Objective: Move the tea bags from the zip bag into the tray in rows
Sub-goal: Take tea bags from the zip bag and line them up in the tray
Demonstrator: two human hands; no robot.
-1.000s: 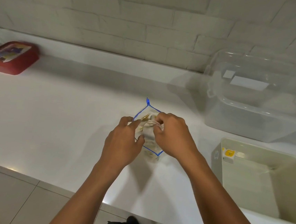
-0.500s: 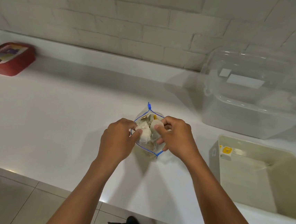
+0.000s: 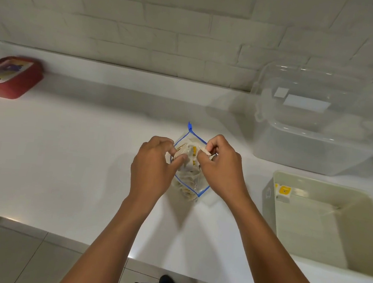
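Both my hands work the mouth of the clear blue-edged zip bag (image 3: pixel 190 164) at the middle of the white table (image 3: pixel 65 164).

My left hand (image 3: pixel 153 167) has thumb and curled fingers pinching the bag's left rim, while my right hand (image 3: pixel 219 167) pinches a pale paper tea bag (image 3: pixel 204 151) at the bag's right rim; more tea bags (image 3: pixel 187 155) with yellow tags fill the pouch. To the right, near the table edge, sits the cream rectangular plastic tray (image 3: pixel 269 195), one yellow-labelled tea bag (image 3: pixel 283 191) in its far left corner. A clear lidded plastic tub (image 3: pixel 318 135) stands beyond it, a red flat box (image 3: pixel 11 76) far left.
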